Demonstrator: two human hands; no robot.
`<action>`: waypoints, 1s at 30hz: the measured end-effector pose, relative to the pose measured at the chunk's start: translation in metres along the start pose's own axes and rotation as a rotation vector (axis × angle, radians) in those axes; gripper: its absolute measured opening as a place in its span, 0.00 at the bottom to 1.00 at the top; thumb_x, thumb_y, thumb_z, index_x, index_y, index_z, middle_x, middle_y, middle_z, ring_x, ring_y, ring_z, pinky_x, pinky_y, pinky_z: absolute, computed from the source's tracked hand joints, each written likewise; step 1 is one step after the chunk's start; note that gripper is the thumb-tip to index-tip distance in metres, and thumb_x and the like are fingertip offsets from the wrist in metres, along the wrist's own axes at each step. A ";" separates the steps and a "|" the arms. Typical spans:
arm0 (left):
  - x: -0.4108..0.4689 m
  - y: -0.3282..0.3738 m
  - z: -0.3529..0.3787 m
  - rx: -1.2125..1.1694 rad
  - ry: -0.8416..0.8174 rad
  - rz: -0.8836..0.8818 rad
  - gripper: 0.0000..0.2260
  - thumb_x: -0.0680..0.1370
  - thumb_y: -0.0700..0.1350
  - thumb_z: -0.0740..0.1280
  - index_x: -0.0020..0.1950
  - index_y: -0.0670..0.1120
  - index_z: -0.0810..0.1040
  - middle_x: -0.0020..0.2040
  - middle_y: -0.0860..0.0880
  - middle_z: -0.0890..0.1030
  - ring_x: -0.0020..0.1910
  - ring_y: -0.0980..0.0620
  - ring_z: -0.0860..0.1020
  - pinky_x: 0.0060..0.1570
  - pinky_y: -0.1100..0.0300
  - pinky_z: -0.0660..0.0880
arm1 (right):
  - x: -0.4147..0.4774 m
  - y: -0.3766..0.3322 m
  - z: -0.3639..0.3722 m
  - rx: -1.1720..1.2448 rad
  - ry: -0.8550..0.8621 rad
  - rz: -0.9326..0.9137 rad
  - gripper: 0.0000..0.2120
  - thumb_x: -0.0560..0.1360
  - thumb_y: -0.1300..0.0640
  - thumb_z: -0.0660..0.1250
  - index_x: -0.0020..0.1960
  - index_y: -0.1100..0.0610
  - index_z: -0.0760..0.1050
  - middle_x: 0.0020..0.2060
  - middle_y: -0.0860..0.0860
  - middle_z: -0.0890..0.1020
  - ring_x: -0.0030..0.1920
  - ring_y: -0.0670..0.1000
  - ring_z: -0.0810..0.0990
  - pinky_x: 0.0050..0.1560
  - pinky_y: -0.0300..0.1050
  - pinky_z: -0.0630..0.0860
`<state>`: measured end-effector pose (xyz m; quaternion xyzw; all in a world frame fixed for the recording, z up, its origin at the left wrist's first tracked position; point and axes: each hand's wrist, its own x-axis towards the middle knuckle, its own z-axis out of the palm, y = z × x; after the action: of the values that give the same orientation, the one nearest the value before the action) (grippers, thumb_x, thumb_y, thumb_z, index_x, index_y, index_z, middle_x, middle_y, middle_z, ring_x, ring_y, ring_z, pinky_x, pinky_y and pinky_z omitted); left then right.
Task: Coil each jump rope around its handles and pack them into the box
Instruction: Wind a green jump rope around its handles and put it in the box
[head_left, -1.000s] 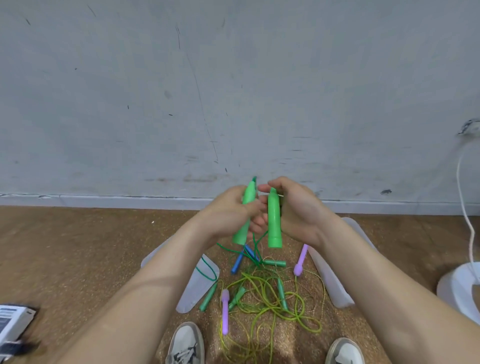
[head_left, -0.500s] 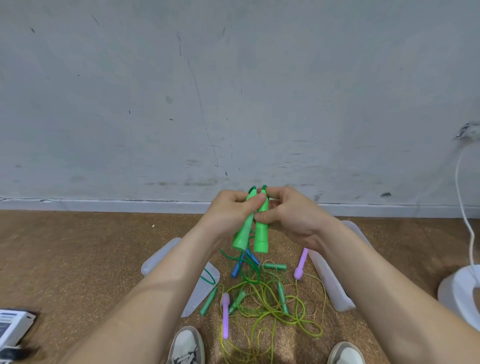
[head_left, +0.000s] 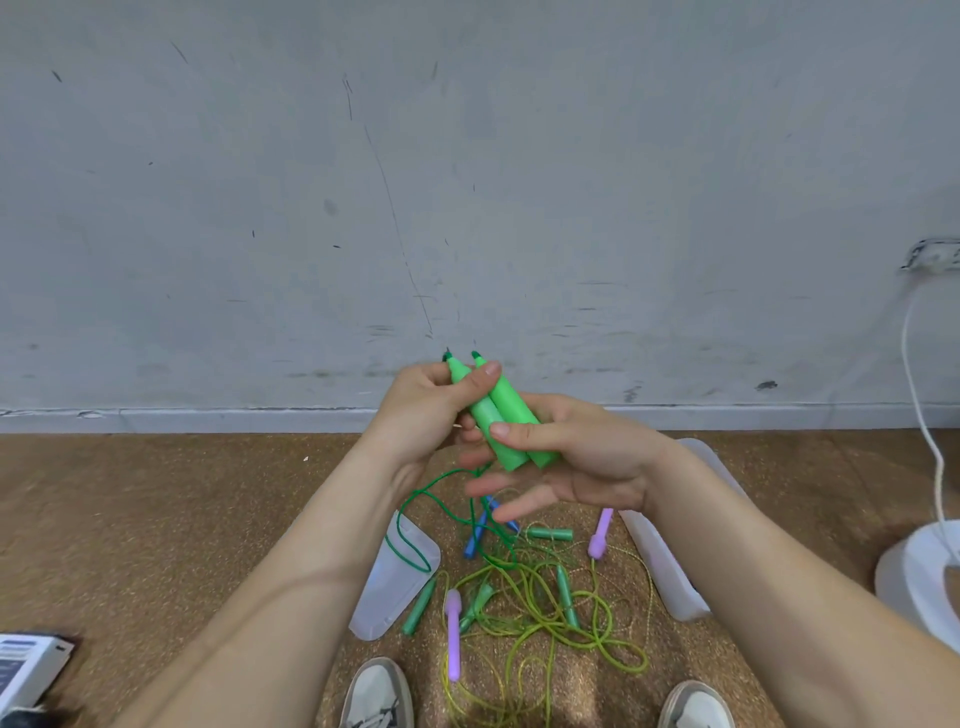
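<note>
step: green handles paired, coiling not begun | left hand grasping them | right hand thumb-pinching, fingers loose | next: catch green cord, wrap

Reaching from both lower corners to mid-frame on bare forearms, clasping the upper ends of the green handles in the left grip and pinning their lower ends under the thumb of the right grip, fingers splayed below.
</note>
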<state>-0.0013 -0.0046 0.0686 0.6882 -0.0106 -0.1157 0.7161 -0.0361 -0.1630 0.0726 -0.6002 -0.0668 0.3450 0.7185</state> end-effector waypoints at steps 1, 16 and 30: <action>0.001 0.000 -0.002 -0.018 0.013 0.015 0.10 0.75 0.47 0.70 0.43 0.39 0.80 0.27 0.48 0.74 0.23 0.57 0.69 0.24 0.66 0.72 | 0.000 0.000 0.002 0.031 0.010 -0.006 0.11 0.78 0.58 0.64 0.59 0.59 0.75 0.49 0.60 0.80 0.49 0.60 0.84 0.44 0.52 0.82; -0.011 0.012 0.007 -0.170 -0.093 0.025 0.15 0.80 0.50 0.60 0.40 0.42 0.77 0.21 0.49 0.67 0.17 0.55 0.60 0.20 0.65 0.54 | -0.002 -0.001 0.009 0.069 -0.155 -0.008 0.09 0.75 0.53 0.66 0.45 0.60 0.76 0.33 0.55 0.78 0.32 0.52 0.82 0.22 0.34 0.72; -0.012 0.025 -0.006 0.140 0.090 0.163 0.21 0.79 0.54 0.62 0.30 0.43 0.72 0.27 0.46 0.70 0.26 0.51 0.69 0.28 0.62 0.65 | 0.008 0.008 0.042 0.284 -0.181 0.000 0.09 0.75 0.51 0.64 0.41 0.55 0.69 0.27 0.49 0.67 0.22 0.42 0.64 0.17 0.31 0.60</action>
<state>-0.0082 0.0042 0.0948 0.7381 -0.0424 -0.0247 0.6729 -0.0551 -0.1234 0.0742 -0.4590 -0.0820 0.4035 0.7873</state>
